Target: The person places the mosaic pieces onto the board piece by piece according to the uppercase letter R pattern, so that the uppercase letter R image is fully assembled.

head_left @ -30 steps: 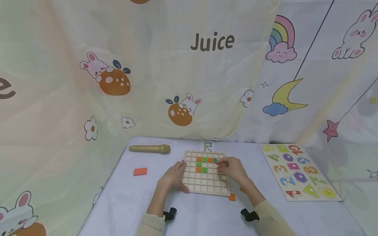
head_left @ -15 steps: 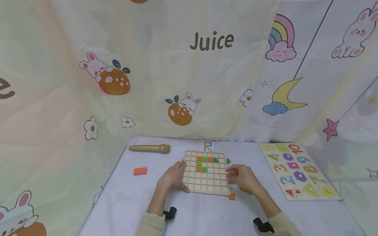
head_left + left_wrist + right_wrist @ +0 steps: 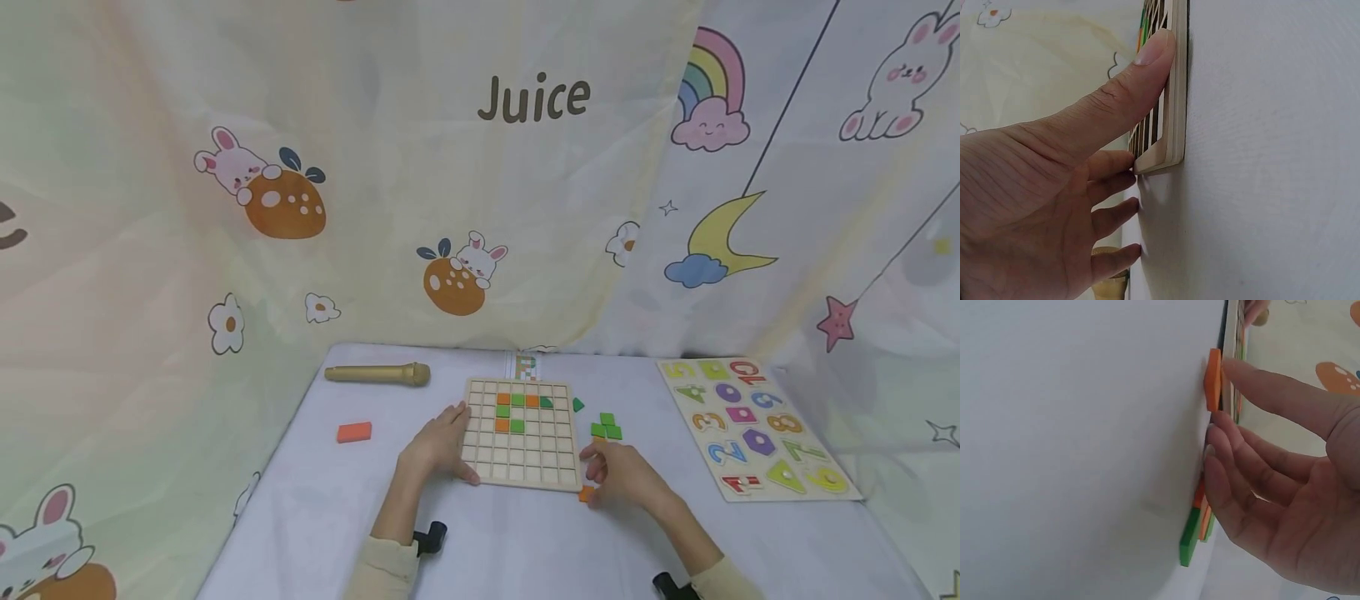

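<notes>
My left hand [image 3: 438, 446] lies at the left edge of a wooden grid board [image 3: 525, 468]; in the left wrist view its thumb [image 3: 1147, 62] rests on the board's rim, fingers nearly straight. Orange and green squares sit in some cells, with a dark green piece [image 3: 546, 402] at the right end of their top row. By the board's near right corner, my right hand [image 3: 633, 481] has its thumb at an orange tile [image 3: 1212, 381], fingers loosely bent below it. The right wrist view shows no clear pinch.
Green tiles [image 3: 607, 419] and a dark green triangle [image 3: 577, 405] lie right of the board. A number puzzle [image 3: 780, 487] is at the far right. To the left are a gold microphone [image 3: 375, 374] and an orange-red block [image 3: 354, 432]. A patterned card [image 3: 526, 367] stands behind.
My right hand has left the board's top right area and moved toward the near right corner. The dark green piece stays in its cell. My left hand has stayed on the board.
</notes>
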A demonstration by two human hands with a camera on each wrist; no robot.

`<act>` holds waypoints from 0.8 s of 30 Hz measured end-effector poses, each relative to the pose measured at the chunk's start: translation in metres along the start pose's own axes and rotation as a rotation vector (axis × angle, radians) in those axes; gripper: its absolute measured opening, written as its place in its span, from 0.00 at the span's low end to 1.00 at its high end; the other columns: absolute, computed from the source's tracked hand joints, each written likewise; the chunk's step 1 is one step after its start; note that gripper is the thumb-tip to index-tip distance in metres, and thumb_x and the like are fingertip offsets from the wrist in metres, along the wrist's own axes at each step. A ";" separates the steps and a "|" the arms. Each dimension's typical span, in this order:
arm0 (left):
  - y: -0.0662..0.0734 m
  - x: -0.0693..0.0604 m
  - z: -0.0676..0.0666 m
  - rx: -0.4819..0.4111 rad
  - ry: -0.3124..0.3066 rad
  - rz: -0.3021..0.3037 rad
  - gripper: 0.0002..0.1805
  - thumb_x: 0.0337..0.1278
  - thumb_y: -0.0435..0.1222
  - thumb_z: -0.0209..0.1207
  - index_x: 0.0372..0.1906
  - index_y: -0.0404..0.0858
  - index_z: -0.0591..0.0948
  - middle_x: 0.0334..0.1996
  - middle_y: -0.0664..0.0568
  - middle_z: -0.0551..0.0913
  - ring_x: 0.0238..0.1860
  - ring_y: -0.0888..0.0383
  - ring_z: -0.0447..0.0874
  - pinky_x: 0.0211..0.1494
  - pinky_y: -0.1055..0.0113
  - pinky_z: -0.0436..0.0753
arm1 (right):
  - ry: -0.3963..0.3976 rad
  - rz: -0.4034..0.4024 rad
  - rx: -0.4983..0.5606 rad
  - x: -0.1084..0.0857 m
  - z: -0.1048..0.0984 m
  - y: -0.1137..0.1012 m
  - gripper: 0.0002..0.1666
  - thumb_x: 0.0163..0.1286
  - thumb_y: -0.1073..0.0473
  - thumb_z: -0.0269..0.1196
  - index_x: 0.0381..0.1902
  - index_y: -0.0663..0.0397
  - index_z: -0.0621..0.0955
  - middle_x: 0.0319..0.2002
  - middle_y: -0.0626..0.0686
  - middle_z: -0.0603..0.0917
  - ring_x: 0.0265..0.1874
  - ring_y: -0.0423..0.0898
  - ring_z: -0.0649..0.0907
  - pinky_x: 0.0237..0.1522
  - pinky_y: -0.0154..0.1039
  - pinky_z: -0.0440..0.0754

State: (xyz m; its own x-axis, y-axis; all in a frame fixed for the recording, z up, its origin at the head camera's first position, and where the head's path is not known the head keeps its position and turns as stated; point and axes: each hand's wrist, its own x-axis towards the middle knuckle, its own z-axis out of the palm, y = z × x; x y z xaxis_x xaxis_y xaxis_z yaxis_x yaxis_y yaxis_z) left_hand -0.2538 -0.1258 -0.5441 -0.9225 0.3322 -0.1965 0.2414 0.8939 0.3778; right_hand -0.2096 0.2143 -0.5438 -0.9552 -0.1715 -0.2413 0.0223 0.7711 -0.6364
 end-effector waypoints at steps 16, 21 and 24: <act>0.000 0.002 0.001 -0.018 -0.003 -0.003 0.73 0.27 0.55 0.86 0.81 0.33 0.60 0.83 0.42 0.56 0.83 0.43 0.52 0.81 0.44 0.62 | 0.051 0.005 -0.044 -0.009 0.003 0.005 0.28 0.39 0.66 0.86 0.37 0.52 0.83 0.28 0.47 0.82 0.28 0.44 0.79 0.33 0.39 0.80; 0.000 0.002 0.002 -0.011 -0.001 -0.002 0.73 0.26 0.56 0.86 0.81 0.33 0.60 0.83 0.43 0.56 0.82 0.43 0.53 0.81 0.44 0.63 | 0.070 -0.041 -0.135 -0.011 0.002 0.007 0.25 0.39 0.66 0.84 0.34 0.50 0.83 0.25 0.45 0.82 0.26 0.43 0.78 0.31 0.39 0.78; -0.001 0.001 0.002 -0.002 -0.001 -0.002 0.73 0.27 0.56 0.85 0.82 0.34 0.60 0.83 0.43 0.56 0.82 0.43 0.53 0.81 0.45 0.62 | 0.087 -0.068 -0.173 -0.012 -0.001 0.009 0.23 0.40 0.65 0.84 0.34 0.49 0.83 0.25 0.44 0.81 0.25 0.42 0.78 0.31 0.39 0.79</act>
State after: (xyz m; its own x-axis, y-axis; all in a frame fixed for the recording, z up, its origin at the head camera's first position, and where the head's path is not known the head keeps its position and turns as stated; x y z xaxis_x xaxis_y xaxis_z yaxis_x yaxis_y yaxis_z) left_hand -0.2544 -0.1255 -0.5460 -0.9227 0.3308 -0.1979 0.2392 0.8939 0.3790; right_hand -0.1980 0.2234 -0.5457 -0.9749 -0.1785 -0.1330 -0.0867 0.8548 -0.5117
